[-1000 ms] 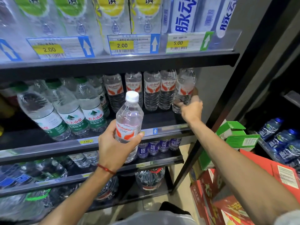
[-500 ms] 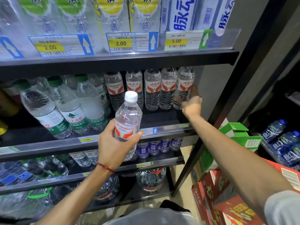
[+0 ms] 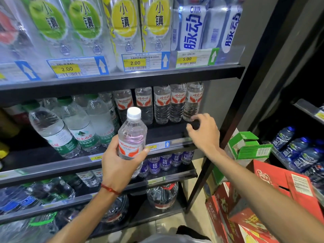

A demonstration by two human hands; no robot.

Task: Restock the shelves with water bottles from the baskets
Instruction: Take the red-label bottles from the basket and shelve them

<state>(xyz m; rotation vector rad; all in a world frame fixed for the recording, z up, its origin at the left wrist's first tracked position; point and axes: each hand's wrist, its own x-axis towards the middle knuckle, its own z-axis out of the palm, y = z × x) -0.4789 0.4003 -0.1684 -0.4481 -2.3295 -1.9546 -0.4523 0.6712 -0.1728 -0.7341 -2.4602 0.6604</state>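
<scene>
The water bottle (image 3: 132, 135) is held in front of the front edge of the middle shelf (image 3: 168, 131), not yet on it. Its long axis is near upright, with the white cap on top and the red-and-white label facing the camera. The left hand (image 3: 119, 165) grips it round the label band with thumb and fingers curled (the base is hidden behind the hand).

The free area is the bare strip of shelf between the price rail (image 3: 175, 143) on the front edge and the row of matching bottles (image 3: 177, 102) along the back edge, toward the right end. From the held bottle this strip lies beyond and to the right.

The next move probably calls for carrying the bottle forward and right over the rail. Keep the axis upright and set the bottle down in front of the row.

The right hand (image 3: 204, 132) hangs over the right end of the same shelf, just beside the base of the rightmost bottle in the row. Its fingers are loosely curled and enclose nothing visible; contact with that bottle cannot be confirmed. This hand is nearer the strip than the left hand, but it carries nothing.

The green-capped bottles (image 3: 77, 125) lean on the left part of the shelf. The cartons (image 3: 273, 181) stand to the right of the shelving. No basket is in view.
</scene>
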